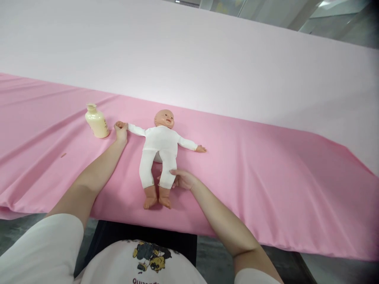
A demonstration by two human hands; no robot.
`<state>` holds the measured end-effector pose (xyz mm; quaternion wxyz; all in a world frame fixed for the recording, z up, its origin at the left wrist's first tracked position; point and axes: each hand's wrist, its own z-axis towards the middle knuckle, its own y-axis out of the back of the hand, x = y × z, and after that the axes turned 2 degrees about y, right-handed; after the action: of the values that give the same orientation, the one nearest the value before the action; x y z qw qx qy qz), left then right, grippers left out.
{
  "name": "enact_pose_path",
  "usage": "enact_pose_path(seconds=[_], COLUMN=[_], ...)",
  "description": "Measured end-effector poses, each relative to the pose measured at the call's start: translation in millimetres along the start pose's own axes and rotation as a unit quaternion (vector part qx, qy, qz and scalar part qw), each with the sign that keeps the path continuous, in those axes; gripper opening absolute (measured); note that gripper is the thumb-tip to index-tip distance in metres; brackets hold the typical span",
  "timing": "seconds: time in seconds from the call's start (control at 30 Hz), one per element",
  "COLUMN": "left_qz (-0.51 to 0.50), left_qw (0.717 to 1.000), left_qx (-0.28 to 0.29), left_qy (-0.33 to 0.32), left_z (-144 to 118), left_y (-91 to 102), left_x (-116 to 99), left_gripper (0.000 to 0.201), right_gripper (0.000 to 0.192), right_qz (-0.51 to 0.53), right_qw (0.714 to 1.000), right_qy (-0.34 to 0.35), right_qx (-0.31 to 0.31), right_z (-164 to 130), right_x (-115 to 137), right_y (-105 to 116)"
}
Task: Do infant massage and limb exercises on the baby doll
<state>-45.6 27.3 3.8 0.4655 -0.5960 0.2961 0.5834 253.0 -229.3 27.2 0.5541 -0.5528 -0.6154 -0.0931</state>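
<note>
Here, a doll (160, 139) lies on its back on the pink cloth (266, 177), its head (164, 118) at twelve o'clock and its feet (151, 201) at six. At the doll's ten o'clock, the left hand (121, 129) is clamped on the end of one arm (136, 129); near five o'clock, the right hand (184, 180) clasps a leg (168, 170), thumb on top. A bottle (98, 123) stands just beside the left hand, at nine o'clock.

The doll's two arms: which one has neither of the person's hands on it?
The arm on the picture's right, stretched out free; the other arm, on the picture's left, is held at its end by the person's left hand.
</note>
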Motion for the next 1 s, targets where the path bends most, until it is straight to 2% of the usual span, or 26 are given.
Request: enact_pose_path(seconds=[0.07,0.13,0.23,0.33,0.47,0.53,0.67,0.77,0.83,0.9,1.0], left_qz=[0.026,0.075,0.176,0.261,0.355,0.392,0.430,0.454,0.469,0.466,0.433], left_qw=[0.999,0.997,0.983,0.961,0.927,0.911,0.888,0.861,0.836,0.804,0.731], left_qx=[-0.031,-0.022,-0.005,-0.001,0.018,0.037,0.083,0.143,0.203,0.282,0.422], left_qy=[0.014,0.004,-0.047,-0.095,-0.122,-0.118,-0.140,-0.178,-0.202,-0.239,-0.316], left_z=[-2,-6,-14,-23,-33,-38,-49,-65,-78,-90,-103], left_y=[1.1,2.3,4.5,5.5,6.7,8.7,15.7,22.0,26.8,32.3,39.8], left_x=[-2,-5,-10,-13,-15,-14,-11,-8,-7,-7,-13], left_gripper=[0.055,0.068,0.077,0.077,0.076,0.073,0.065,0.073,0.080,0.084,0.089], right_gripper=[0.051,0.046,0.048,0.043,0.018,0.017,0.021,0.022,0.026,0.033,0.044], right_qz=[-0.011,-0.027,-0.060,-0.067,0.011,0.064,0.147,0.196,0.211,0.214,0.214], right_qw=[1.000,0.999,0.997,0.994,0.979,0.965,0.944,0.919,0.908,0.917,0.928], right_qy=[0.007,0.016,0.030,0.062,0.107,0.131,0.166,0.198,0.215,0.195,0.157], right_qx=[-0.021,-0.036,-0.036,-0.059,-0.172,-0.220,-0.243,-0.279,-0.289,-0.275,-0.262], right_z=[0,0,-2,-3,1,5,15,26,34,41,48], right_x=[1,3,10,17,22,23,25,35,47,62,81], right_y=[2,7,17,27,38,41,46,53,62,74,95])
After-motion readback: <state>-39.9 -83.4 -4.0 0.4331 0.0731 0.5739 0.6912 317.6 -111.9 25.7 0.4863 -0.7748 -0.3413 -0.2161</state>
